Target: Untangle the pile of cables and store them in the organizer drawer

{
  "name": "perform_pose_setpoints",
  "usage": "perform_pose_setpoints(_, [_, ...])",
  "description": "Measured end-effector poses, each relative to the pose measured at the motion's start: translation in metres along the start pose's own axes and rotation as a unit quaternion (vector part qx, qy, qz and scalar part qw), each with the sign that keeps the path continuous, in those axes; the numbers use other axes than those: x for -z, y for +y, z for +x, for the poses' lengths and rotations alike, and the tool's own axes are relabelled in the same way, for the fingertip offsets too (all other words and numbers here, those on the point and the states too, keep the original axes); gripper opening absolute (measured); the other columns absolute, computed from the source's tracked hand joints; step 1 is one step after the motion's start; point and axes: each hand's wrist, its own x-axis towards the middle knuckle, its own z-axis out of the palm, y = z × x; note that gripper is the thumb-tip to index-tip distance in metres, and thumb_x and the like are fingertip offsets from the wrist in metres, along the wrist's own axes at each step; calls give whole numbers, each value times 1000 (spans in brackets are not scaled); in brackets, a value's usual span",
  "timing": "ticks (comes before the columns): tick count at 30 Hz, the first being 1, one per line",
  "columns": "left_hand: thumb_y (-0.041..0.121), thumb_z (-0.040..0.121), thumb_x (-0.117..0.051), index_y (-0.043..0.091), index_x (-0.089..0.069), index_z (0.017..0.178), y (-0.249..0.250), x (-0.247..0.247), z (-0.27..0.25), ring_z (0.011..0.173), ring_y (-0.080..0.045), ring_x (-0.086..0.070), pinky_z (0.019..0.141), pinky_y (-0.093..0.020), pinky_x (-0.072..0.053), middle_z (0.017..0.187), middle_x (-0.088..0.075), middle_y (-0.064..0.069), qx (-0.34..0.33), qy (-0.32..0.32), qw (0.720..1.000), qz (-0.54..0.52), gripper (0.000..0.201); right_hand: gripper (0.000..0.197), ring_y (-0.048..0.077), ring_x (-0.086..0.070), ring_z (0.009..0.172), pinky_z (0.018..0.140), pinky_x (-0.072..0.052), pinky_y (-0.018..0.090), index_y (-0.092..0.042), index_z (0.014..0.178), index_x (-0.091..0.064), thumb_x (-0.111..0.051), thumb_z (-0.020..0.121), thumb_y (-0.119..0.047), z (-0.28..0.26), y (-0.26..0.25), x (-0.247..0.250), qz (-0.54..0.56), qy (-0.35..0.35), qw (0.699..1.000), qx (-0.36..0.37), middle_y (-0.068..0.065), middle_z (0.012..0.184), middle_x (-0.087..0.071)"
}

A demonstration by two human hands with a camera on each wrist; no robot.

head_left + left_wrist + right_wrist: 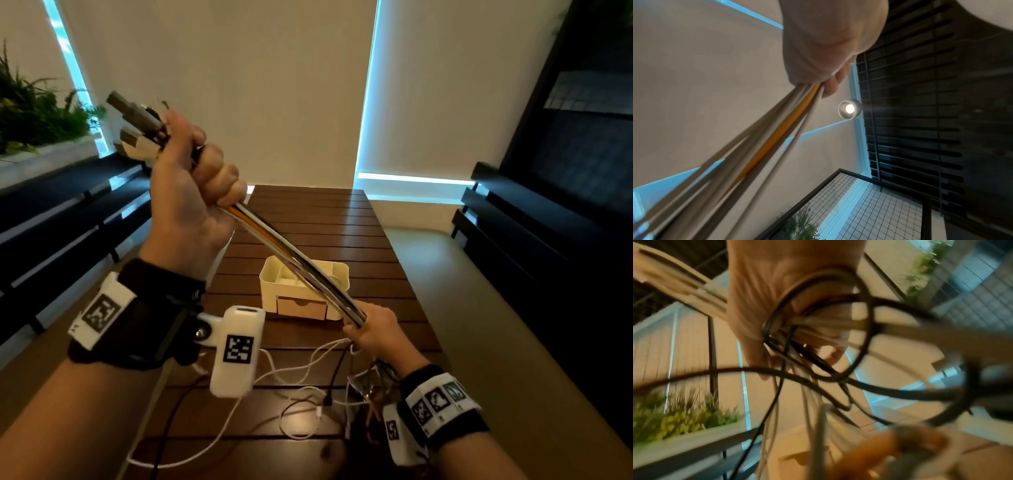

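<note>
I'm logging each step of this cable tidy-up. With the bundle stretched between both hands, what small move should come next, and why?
Probably slide the right hand further down the cable bundle, away from the left hand, which grips the plug ends. The stretch between them already runs straight, while loose ends below the right hand lie looped on the table. The organizer's drawer looks shut.

Pale roller blinds (219,68), slatted wooden table (342,226), dark benches (534,219), planter greenery (30,113).

Left hand (191,192) raised high, fist clenched around cable bundle (298,260); right hand (373,330) lower, fingers curled gripping its other end
</note>
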Motion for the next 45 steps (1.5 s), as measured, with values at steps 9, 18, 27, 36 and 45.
perform_pose_setpoints(9, [45,99,-36,21,-43,68,-3,20,17,36,-5,-20,36,-18,-21,41,-29,7,0,21,1000,1,40,26,17,-58,96,88,-48,40,-34,80,-48,-72,77,-24,-13,19,7,115,-16,993,-30,-9,87,-53])
perform_pose_setpoints(18, [47,99,-33,20,-45,67,9,43,25,32,-6,-19,35,-17,-18,39,-27,8,13,11,998,-62,44,33,12,-56,63,55,-47,29,-23,72,-45,-68,77,1,-1,-8,73,327,393,857,62,4,67,-55])
perform_pose_setpoints(27, [44,101,-31,18,-44,66,16,30,25,33,-4,-16,34,-18,-17,40,-25,8,-29,-16,996,-79,45,17,5,-42,63,61,-37,27,-15,74,-48,-56,81,-28,27,-47,102,224,623,745,76,-9,62,-44])
perform_pose_setpoints(36, [42,100,-33,20,-43,67,-25,68,2,31,-1,-22,32,-15,-22,38,-28,10,49,-15,998,41,41,29,14,-57,107,94,-49,35,-20,112,-60,-65,84,-15,-4,6,-48,67,-232,969,47,0,119,-60])
perform_pose_setpoints(45, [44,98,-29,19,-49,67,-12,56,2,34,-3,-14,31,-14,-21,38,-34,10,78,-134,988,-22,45,30,16,-61,81,70,-52,30,-20,109,-45,-63,86,-10,-1,-54,-18,450,-97,885,69,5,92,-63])
